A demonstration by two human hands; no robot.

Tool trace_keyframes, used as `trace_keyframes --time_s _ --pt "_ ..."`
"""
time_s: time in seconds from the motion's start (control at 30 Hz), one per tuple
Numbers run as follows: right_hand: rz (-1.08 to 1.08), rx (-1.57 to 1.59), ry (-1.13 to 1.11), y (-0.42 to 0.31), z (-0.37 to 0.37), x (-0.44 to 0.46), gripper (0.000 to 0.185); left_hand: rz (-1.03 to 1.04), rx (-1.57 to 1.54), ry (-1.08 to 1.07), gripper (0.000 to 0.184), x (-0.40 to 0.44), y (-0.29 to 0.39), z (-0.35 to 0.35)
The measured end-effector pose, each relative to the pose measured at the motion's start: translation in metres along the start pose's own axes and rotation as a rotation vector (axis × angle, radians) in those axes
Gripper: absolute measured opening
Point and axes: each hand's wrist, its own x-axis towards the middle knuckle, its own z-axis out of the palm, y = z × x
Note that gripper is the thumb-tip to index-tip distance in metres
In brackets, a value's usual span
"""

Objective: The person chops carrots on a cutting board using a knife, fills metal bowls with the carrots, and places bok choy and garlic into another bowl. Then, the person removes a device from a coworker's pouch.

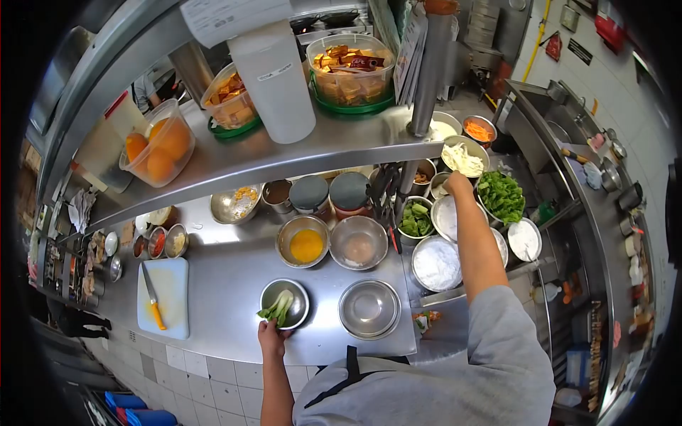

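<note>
My left hand (pixel 272 339) is closed on the near rim of a small metal bowl (pixel 304 312) at the counter's front. Inside lies a piece of bok choy (pixel 278 308), its green leaves hanging over the left rim by my fingers. My right arm stretches far to the right over the ingredient containers. My right hand (pixel 458 184) is down at a small round container (pixel 438 186), beside a tub of pale shredded food (pixel 463 157). Its fingers look drawn together, but what they hold, if anything, is hidden.
Stacked metal bowls (pixel 369 309) stand right of the bok choy bowl. Behind are a bowl of yellow liquid (pixel 305 243) and another bowl (pixel 359 243). A knife (pixel 152 295) lies on a white cutting board (pixel 174 284). A steel shelf (pixel 284 160) spans above; leafy greens (pixel 501 197) sit right.
</note>
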Motion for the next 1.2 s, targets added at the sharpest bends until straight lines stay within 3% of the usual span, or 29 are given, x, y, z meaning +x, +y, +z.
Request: trace_keyframes --time_s 0.1,0.27,0.37,0.4,0.43,0.47,0.5,0.53,0.57,0.6,0.63,0.67,0.7,0.77,0.83,0.9,0.97,1.03,1.1,1.13,1.17,1.2 --pt "0.032 0.14 0.13 -0.016 0.013 0.008 0.052 0.033 -0.139 0.153 0.012 -0.02 0.003 -0.004" --pt "-0.037 0.062 0.259 -0.023 0.037 0.026 0.035 0.112 -0.297 0.303 0.012 -0.02 -0.001 -0.043" --pt "-0.163 0.083 0.061 -0.004 0.059 0.071 0.028 0.209 -0.423 0.325 0.026 0.0 -0.003 -0.063" --pt "-0.498 -0.347 0.133 0.007 0.064 0.08 0.024 0.218 -0.427 0.243 0.031 0.009 -0.002 -0.07" --pt "-0.617 -0.363 0.341 0.031 0.098 0.131 0.024 0.26 -0.428 0.171 0.038 0.012 0.0 -0.072" --pt "-0.807 -0.542 0.27 0.033 0.095 0.143 0.026 0.23 -0.405 0.255 0.044 0.001 0.017 -0.055" --pt "-0.717 -0.128 0.415 0.037 0.097 0.139 0.026 0.232 -0.42 0.213 0.048 0.002 0.02 -0.053" --pt "-0.3 0.38 0.039 -0.001 0.038 0.047 0.034 0.205 -0.401 0.246 0.046 -0.001 0.026 -0.048" --pt "-0.403 -0.125 0.173 0.032 0.071 0.133 0.042 0.158 -0.377 0.233 0.049 -0.002 0.026 -0.049" --pt "-0.471 0.037 0.133 0.047 0.073 0.157 0.044 0.149 -0.375 0.227 0.044 -0.004 0.024 -0.048" --pt "-0.32 0.251 -0.017 0.035 0.048 0.128 0.036 0.124 -0.354 0.184 0.041 -0.012 0.023 -0.048" --pt "-0.489 0.536 0.139 0.069 0.081 0.201 0.029 0.099 -0.332 0.136 0.038 -0.02 0.023 -0.048" --pt "-0.428 0.706 0.009 0.059 0.043 0.159 0.027 0.095 -0.298 0.162 0.029 -0.023 0.016 -0.047" --pt "-0.176 1.113 -0.018 0.049 -0.003 0.09 0.031 0.082 -0.292 0.114 0.027 -0.031 -0.001 -0.052" --pt "-0.462 1.37 0.024 0.077 -0.019 0.067 0.042 0.075 -0.238 0.098 0.023 -0.047 -0.007 -0.05" --pt "-0.503 1.796 -0.055 0.1 -0.035 0.029 0.042 0.078 -0.189 0.012 0.021 -0.057 -0.015 -0.057" --pt "-0.487 2.008 -0.203 0.085 -0.044 -0.073 0.044 0.087 -0.066 -0.096 0.021 -0.068 -0.012 -0.064" --pt "-0.841 1.968 -0.445 0.072 -0.018 -0.16 0.046 0.109 0.002 -0.192 0.023 -0.081 -0.005 -0.072" --pt "-0.706 1.953 -0.469 0.034 0.048 -0.25 0.049 0.119 0.062 -0.316 0.028 -0.087 0.005 -0.087" --pt "-0.406 1.916 -0.467 -0.005 0.081 -0.314 0.052 0.251 0.124 -0.378 0.033 -0.087 0.004 -0.096" --pt "-0.399 1.682 -0.692 -0.022 0.133 -0.341 0.053 0.381 0.188 -0.443 0.038 -0.087 0.006 -0.109" --pt "-0.358 1.432 -0.695 -0.073 0.151 -0.413 0.048 0.513 0.34 -0.497 0.053 -0.098 0.027 -0.123"
